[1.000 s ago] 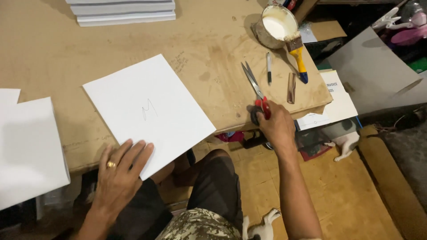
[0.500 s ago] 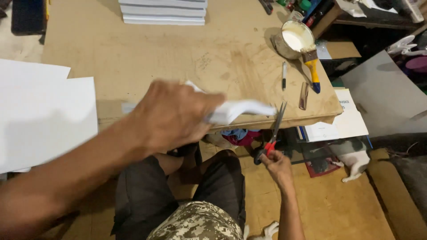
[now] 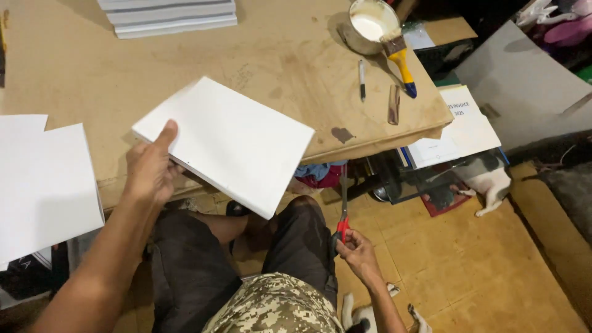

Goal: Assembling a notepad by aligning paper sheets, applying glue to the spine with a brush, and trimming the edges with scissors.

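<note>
Two hands are working apart from each other. The left hand (image 3: 150, 168) is gripping a white rectangular panel (image 3: 228, 143) by its left edge, thumb lying on the top face and fingers curled under, so the panel is hovering tilted over the front edge of the brown counter (image 3: 283, 55) and above the person's lap; holding it by one edge is leaving the face and the other sides free to look at or work on. The right hand (image 3: 357, 250) is hanging low beside the right knee, closed around the red handles of a pair of scissors (image 3: 343, 213) whose blades are pointing up toward the counter's underside, which is keeping the points clear of the panel and the legs.

Half a second ago the left hand was crossing close to the camera with the panel seen edge-on; now the panel is turned face up and held further out. A second ago it was lying flat on the counter and the right hand was only reaching for the scissors up there.

Further back a tin of white paste (image 3: 369, 26) is sitting with a yellow-handled brush (image 3: 399, 61) leaning on it, a pen (image 3: 362, 79) beside them, a stack of panels (image 3: 169, 15) at the far edge, and white sheets (image 3: 43, 185) at the left.
</note>
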